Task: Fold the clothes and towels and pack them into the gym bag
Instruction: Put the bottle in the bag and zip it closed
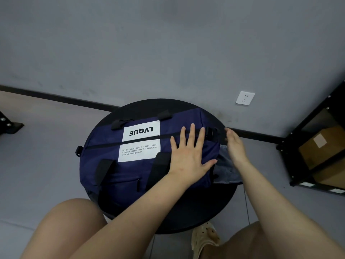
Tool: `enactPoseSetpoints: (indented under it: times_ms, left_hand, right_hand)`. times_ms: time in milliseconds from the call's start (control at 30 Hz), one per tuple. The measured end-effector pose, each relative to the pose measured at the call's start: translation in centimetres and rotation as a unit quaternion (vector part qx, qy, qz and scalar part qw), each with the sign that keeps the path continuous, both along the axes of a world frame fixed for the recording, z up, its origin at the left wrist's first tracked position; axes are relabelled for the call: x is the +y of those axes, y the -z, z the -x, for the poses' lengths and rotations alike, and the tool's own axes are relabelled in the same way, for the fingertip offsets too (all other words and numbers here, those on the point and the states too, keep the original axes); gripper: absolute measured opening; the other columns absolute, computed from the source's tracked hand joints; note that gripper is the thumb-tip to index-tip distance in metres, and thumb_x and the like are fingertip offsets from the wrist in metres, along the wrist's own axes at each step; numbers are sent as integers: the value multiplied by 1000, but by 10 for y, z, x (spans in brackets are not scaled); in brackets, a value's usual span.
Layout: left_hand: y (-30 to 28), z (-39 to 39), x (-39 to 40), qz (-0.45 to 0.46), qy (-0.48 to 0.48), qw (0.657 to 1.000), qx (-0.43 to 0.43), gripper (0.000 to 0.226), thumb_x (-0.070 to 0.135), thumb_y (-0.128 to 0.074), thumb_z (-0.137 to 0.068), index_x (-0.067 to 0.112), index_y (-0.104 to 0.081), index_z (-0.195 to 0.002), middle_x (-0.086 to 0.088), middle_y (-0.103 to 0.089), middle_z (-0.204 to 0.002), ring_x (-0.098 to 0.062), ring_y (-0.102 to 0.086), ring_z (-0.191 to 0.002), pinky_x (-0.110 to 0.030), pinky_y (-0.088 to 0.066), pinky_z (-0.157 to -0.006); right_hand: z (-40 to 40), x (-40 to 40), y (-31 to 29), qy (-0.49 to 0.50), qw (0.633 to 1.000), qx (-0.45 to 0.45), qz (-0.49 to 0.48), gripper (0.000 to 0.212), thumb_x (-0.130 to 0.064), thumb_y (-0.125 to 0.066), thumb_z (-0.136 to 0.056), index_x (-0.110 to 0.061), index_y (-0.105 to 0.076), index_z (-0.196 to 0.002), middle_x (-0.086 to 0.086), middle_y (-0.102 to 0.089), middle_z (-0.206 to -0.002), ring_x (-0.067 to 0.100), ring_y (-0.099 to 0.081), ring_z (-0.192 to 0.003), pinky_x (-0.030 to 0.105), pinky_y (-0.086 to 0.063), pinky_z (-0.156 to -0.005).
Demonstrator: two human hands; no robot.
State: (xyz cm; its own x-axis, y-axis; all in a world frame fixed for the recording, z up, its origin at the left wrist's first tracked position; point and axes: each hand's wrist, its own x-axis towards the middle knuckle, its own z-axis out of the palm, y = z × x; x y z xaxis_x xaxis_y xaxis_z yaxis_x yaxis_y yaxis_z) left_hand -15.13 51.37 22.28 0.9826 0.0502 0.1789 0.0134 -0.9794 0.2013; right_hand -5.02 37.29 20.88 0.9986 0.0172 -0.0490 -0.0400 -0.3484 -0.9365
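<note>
A navy gym bag [130, 176] with white labels and black straps lies on a round black table [201, 217], its top zipper running across and closed as far as I can see. My left hand [188, 156] presses flat on the bag's right part, fingers spread and straight. My right hand [235, 146] is at the bag's right end, fingers straight, a little blurred, beside a grey-blue cloth [225, 171] that sticks out past the end of the bag. No other clothes or towels show.
A grey wall with a white socket [245, 98] stands just behind the table. A black metal shelf [317, 146] holding cardboard boxes is at the right. My bare knees and a beige clog [205, 238] are below the table edge.
</note>
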Motion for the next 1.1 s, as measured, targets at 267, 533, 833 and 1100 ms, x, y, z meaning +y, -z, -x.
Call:
enactPoseSetpoints:
  times_ms: [267, 533, 833, 1100]
  left_hand:
    - [8, -27, -29, 2, -18, 999, 47, 94, 75, -37, -82, 35, 19, -146, -10, 18, -157, -39, 15, -143, -67, -3, -108]
    - [14, -41, -34, 22, -35, 997, 65, 83, 64, -43, -88, 40, 8, -148, -11, 9, -158, -41, 13, -143, -70, -4, -106]
    - [16, -35, -3, 76, 62, 994, 54, 65, 44, -46, -94, 41, -11, -148, -11, -12, -155, -34, -1, -145, -63, -15, -110]
    - [10, -20, 48, 0, 150, 987, 53, 58, 41, -43, -96, 35, -19, -149, -8, -30, -147, -27, -13, -144, -52, -29, -110]
  right_hand:
    - [-35, 7, -8, -98, 989, 111, 5, 53, -47, -29, -101, -23, -31, -149, 0, -29, -155, 20, -29, -141, 37, -22, -117]
    - [-28, 22, 7, -91, 988, 114, -54, 45, -43, -33, -101, -27, -34, -144, 4, -42, -145, 22, -42, -131, 36, -35, -109]
    - [-22, 15, 13, -110, 991, 45, 66, 35, -27, -39, -101, -24, -45, -135, 7, -55, -133, 23, -52, -119, 37, -42, -102]
    - [0, 33, 13, -113, 991, 37, 68, 35, -29, -49, -98, -20, -51, -131, 5, -59, -127, 24, -56, -115, 45, -46, -100]
